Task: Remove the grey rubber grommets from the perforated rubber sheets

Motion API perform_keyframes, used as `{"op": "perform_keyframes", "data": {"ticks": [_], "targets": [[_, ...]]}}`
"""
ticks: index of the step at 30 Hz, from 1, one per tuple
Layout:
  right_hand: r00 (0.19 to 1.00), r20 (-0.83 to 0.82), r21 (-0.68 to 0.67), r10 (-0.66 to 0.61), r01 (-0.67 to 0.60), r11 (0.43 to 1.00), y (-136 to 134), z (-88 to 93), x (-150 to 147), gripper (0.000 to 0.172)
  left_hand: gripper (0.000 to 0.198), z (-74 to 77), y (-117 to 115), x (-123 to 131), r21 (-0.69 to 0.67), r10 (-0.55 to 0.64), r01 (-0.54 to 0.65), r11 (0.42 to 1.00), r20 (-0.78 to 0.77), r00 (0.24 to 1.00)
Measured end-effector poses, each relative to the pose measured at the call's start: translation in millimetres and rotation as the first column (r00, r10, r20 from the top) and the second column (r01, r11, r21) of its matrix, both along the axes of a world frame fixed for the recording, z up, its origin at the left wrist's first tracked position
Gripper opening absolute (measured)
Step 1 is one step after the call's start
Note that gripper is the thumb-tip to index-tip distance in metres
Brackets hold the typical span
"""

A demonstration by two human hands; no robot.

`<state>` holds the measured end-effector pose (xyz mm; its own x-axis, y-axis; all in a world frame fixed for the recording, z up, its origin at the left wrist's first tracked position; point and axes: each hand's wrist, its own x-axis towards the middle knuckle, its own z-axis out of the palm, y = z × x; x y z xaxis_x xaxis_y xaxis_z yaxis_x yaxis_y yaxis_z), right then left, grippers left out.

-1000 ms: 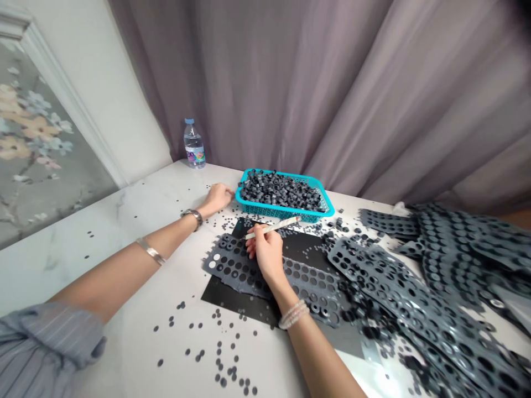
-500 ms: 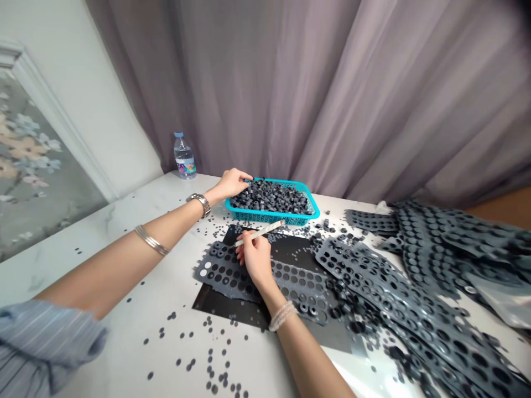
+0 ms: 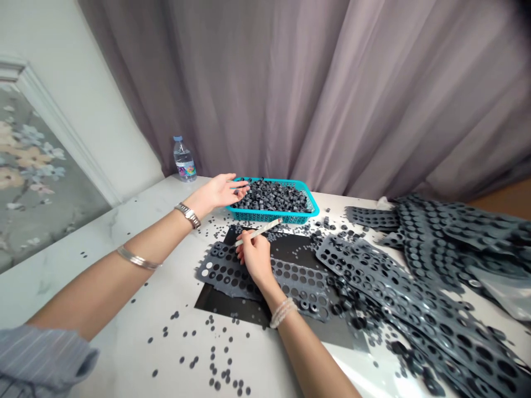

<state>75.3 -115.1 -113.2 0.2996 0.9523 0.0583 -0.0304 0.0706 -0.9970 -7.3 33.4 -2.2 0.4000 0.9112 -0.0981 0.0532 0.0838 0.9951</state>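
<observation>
OP: Mauve curtain across the whole back, white marble-look table in front of it. Biggest thing on it is the heap of punched grey rubber sheets, sprawling from 1 to 4 o'clock. Dead centre there's a black mat with one punched sheet lying on top.

Reply: ok, and the basket? what are your hands doing?

OP: So the teal basket sits at 12 o'clock just past the mat, full of grey rubber rings. The water bottle is off at 11, by the wall. My left hand is spread wide, fingers loose, fingertips at the basket's left rim. My right hand rests on the sheet, closed round a thin pale stick that points toward 1 o'clock. Tiny punched-out dots are scattered at 6 and 7.
</observation>
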Motion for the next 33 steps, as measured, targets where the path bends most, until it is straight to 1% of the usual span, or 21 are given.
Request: {"op": "perform_keyframes", "data": {"ticks": [2, 3, 5, 6, 7, 8, 12, 14, 17, 21, 25, 28, 30, 32, 33], "targets": [[1.000, 0.002, 0.002, 0.004, -0.004, 1.000, 0.2, -0.6, 0.0, 0.030, 0.039, 0.9, -9.5, -9.7, -0.153, -0.028, 0.045, 0.987, 0.115, 0.993], [1.000, 0.002, 0.003, 0.006, -0.006, 1.000, 0.3, -1.0, 0.2, 0.030, 0.042, 0.8, -14.4, -14.3, -0.239, -0.018, 0.063, 0.969, 0.184, 0.983], [1.000, 0.004, 0.005, 0.010, -0.010, 1.000, 0.6, -1.7, 0.6, 0.031, 0.050, 0.3, -23.2, -21.3, -0.396, 0.030, 0.100, 0.913, 0.310, 0.950], [1.000, 0.006, 0.006, 0.011, -0.011, 1.000, 0.7, -2.1, 0.9, 0.031, 0.054, 0.1, -26.9, -23.4, -0.457, 0.057, 0.123, 0.881, 0.360, 0.931], [1.000, 0.007, 0.007, 0.011, -0.011, 1.000, 0.8, -2.3, 1.2, 0.031, 0.058, -0.1, -30.2, -24.8, -0.489, 0.073, 0.140, 0.861, 0.392, 0.917], [1.000, 0.007, 0.008, 0.011, -0.011, 1.000, 0.9, -2.6, 1.4, 0.031, 0.060, -0.4, -33.1, -25.5, -0.489, 0.076, 0.145, 0.860, 0.403, 0.912], [1.000, 0.011, 0.016, 0.007, -0.007, 1.000, 0.7, -3.2, 2.0, 0.033, 0.070, -3.3, -43.0, -25.5, -0.381, 0.014, 0.158, 0.911, 0.410, 0.912], [1.000, 0.014, 0.017, 0.006, -0.006, 1.000, 0.6, -3.7, 2.1, 0.034, 0.076, -5.6, -47.7, -25.3, -0.299, -0.042, 0.182, 0.937, 0.419, 0.907], [1.000, 0.020, 0.017, 0.007, -0.007, 1.000, 0.6, -4.7, 2.0, 0.034, 0.077, -7.7, -55.2, -24.4, -0.156, -0.121, 0.202, 0.967, 0.414, 0.902], [1.000, 0.021, 0.019, 0.008, -0.008, 1.000, 0.6, -4.9, 1.7, 0.034, 0.074, -6.3, -66.8, -22.7, -0.021, -0.187, 0.206, 0.978, 0.339, 0.922], [1.000, 0.017, 0.019, 0.006, -0.006, 1.000, 0.6, -3.4, 0.9, 0.034, 0.071, -5.3, -74.0, -22.4, 0.039, -0.206, 0.204, 0.978, 0.284, 0.936], [1.000, 0.012, 0.016, 0.008, -0.008, 1.000, 0.9, -3.0, 0.6, 0.033, 0.072, -7.9, -64.7, -17.2, 0.117, -0.198, 0.177, 0.977, 0.200, 0.960], [1.000, 0.013, 0.015, 0.015, -0.015, 1.000, 1.1, -3.6, 0.8, 0.033, 0.070, -10.3, -49.2, -8.0, 0.240, -0.143, 0.119, 0.964, 0.088, 0.986], [1.000, 0.019, 0.013, 0.020, -0.020, 1.000, 1.3, -4.5, 1.4, 0.032, 0.070, -12.1, -29.9, 4.5, 0.398, -0.047, 0.061, 0.915, -0.045, 0.998], [1.000, 0.023, 0.012, 0.019, -0.020, 1.000, 1.3, -4.9, 1.7, 0.032, 0.073, -12.4, -20.6, 10.7, 0.449, -0.037, 0.080, 0.890, -0.104, 0.994]]}}
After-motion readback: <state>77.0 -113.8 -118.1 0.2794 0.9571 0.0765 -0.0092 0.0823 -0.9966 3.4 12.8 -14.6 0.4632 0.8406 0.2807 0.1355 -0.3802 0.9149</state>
